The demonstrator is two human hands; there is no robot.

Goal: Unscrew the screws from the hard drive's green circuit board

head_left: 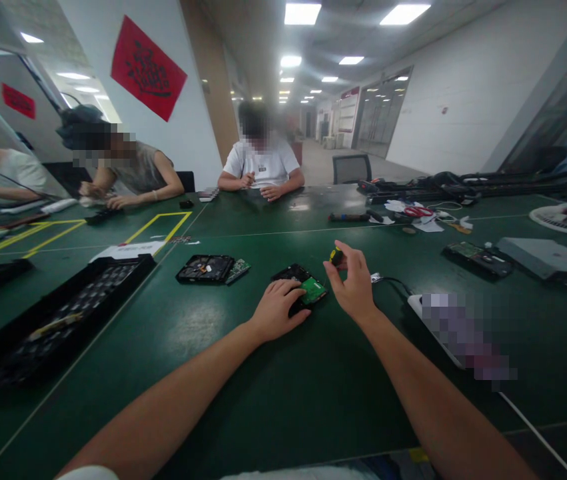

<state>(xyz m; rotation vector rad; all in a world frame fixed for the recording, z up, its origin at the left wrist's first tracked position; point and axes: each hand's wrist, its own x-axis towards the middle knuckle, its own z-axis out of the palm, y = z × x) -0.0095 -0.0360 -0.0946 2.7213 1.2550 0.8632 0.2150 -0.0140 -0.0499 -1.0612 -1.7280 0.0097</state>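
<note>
Flat on the green table lies a hard drive (315, 291) with a green circuit board on its upper face. My left hand (279, 308) grips its near left side, fingers over the top and thumb along the near edge, covering part of it. My right hand (353, 283) is raised just to the right of the drive, its fingers closed around the yellow and black handle of a small screwdriver (336, 256). The shaft is thin and hard to make out. Left of the drive sits an opened hard drive (206, 269) with a loose circuit board (238, 270) against it.
A long black tray (63, 317) stretches along the left. On the right are a pixelated device (443, 333) with a cable, another hard drive (478, 259) and a grey metal box (550, 259). Red-handled scissors (418, 211) lie farther back. Several people sit across the table.
</note>
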